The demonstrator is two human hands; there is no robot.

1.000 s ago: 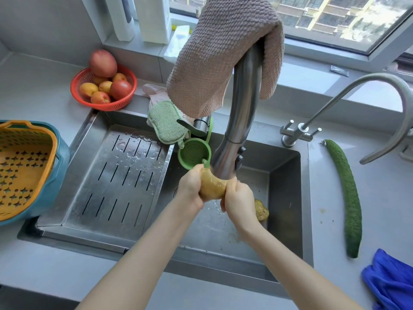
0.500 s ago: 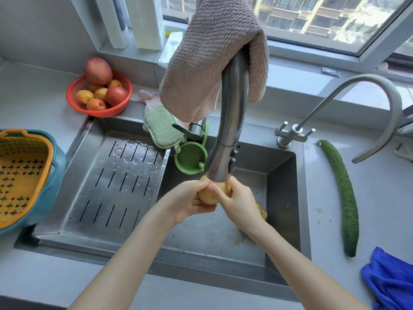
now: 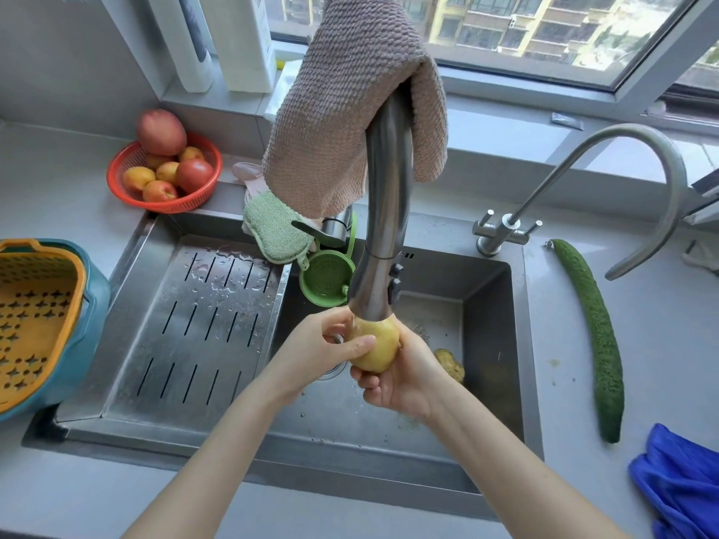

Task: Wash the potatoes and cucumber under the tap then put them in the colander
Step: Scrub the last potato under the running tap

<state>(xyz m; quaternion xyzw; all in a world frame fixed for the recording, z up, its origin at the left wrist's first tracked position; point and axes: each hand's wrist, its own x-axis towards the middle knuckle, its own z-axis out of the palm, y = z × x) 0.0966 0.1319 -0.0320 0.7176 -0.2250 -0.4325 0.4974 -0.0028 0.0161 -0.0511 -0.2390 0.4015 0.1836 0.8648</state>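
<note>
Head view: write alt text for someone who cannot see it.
The left hand and right hand hold a potato under the tap over the sink, where a second potato lies. A cucumber lies on the counter at right; the orange colander stands at left.

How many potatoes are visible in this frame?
2. The held potato sits between the left hand and right hand under the tap; the loose potato lies in the sink, right of the right hand. Others may be hidden behind the hands.

The head-worn camera looks forward and down, close over the tap [image 3: 389,188] and sink [image 3: 491,305], toward the window [image 3: 544,33].
</note>
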